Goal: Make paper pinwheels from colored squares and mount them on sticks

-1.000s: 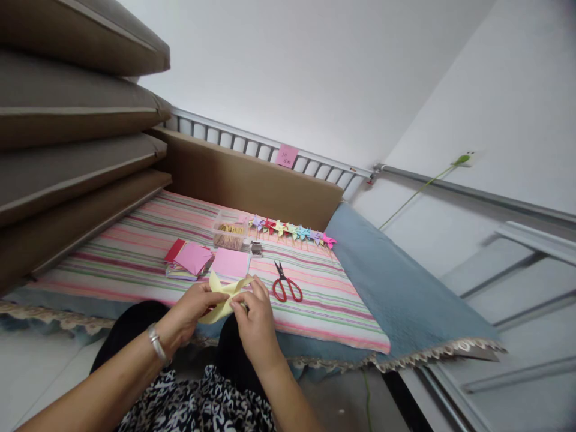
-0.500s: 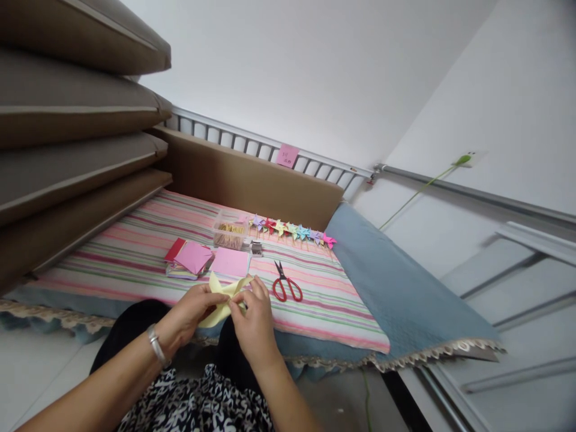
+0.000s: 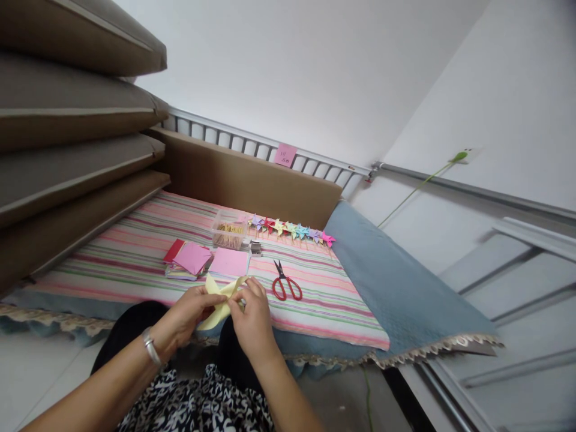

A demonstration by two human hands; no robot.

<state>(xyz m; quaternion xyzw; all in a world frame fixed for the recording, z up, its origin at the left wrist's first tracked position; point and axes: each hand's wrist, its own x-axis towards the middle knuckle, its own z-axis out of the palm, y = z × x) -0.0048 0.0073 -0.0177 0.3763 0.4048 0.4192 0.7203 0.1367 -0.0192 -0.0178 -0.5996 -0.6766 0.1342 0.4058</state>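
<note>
1. Above the near edge of the striped cloth (image 3: 324, 312), in the head view, the yellow paper (image 3: 230, 289) is held up between both hands, partly over the lap (image 3: 198, 396).
2. The left hand (image 3: 191, 306) pinches its left side, thumb against fingers; the right hand (image 3: 252, 315) pinches near its middle. How firmly, I cannot tell.
3. Its curled points might spring open if either pinch slackens; the fingers cover the centre, so any fastening there cannot be made out.
4. Pulling the hands apart could tear or crease it, as the two grips sit close together on what looks like thin paper.
5. Dropped, it might slide past the edge to the floor (image 3: 49, 372).
6. The scissors (image 3: 281, 276) lie just right of the right hand, blades slightly parted; a wide swing of that hand could knock them.
7. A forward sweep could scatter the pink sheet (image 3: 229, 263) and the uneven stack (image 3: 191, 259).
8. The tub (image 3: 227, 241) and pinwheels (image 3: 290, 230) lie farther back; tugging the cloth could disturb them.
</note>
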